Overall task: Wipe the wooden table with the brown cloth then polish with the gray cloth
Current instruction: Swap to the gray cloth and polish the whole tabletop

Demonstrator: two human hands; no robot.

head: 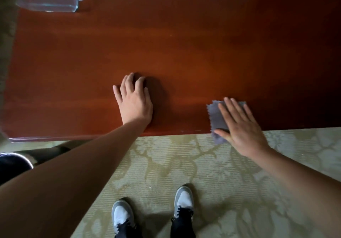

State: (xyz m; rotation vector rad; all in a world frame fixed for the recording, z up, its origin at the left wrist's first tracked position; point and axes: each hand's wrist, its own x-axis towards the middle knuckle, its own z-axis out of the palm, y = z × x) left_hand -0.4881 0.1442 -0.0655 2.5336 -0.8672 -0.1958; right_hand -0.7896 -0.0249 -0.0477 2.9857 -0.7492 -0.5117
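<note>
Polishing looks to be the step in hand: small gray pinked-edge cloth point(216, 116) lies at the near edge of the reddish-brown wooden counter point(166, 44), one corner overhanging. Right hand point(239, 127) presses it flat, fingers point(232, 108) extended and slightly spread. Left hand point(133, 99) rests bare, fingers loosely spread. Thin, limp fabric probably slides easily; palm pressure suits it.

Two hands point(134, 99), one gray cloth point(216, 116), two shoes point(122, 217).
</note>
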